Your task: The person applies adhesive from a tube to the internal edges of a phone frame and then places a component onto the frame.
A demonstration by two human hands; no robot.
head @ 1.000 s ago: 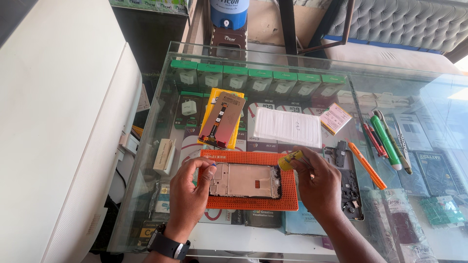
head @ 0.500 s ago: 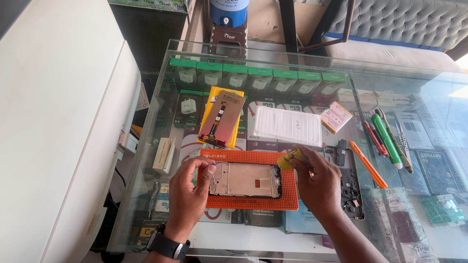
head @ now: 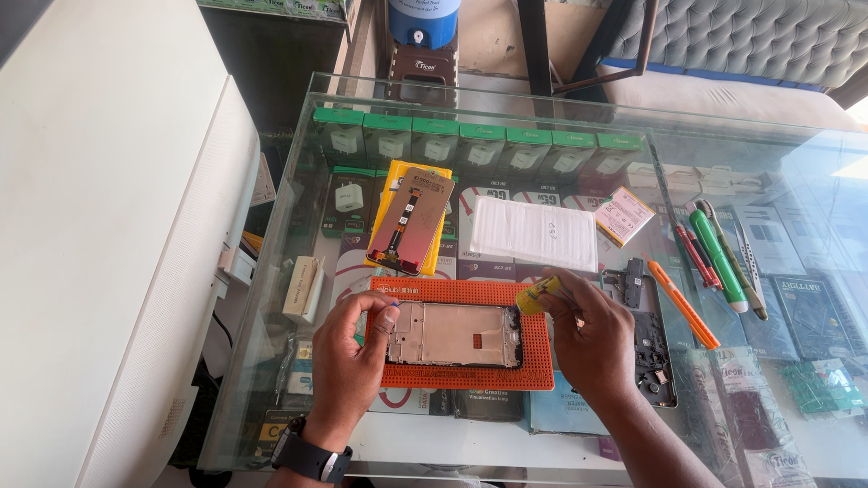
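Note:
A phone frame (head: 457, 333) lies flat on an orange work mat (head: 470, 294) on the glass counter. My left hand (head: 348, 352) presses on the frame's left end and holds it steady. My right hand (head: 588, 339) is at the frame's right end, with its fingers closed on a small yellow tool (head: 533, 294) whose tip touches the frame's upper right corner. A watch sits on my left wrist.
A phone screen panel (head: 409, 221) rests on a yellow box behind the mat. Beside it lie a white sheet (head: 533, 233) and a small battery (head: 626, 216). Screwdrivers and pens (head: 714, 258) and a phone back part (head: 649, 343) lie to the right. Boxed chargers show under the glass.
Both hands stay at the frame; the right hand with the yellow tool has shifted only slightly at the upper right corner.

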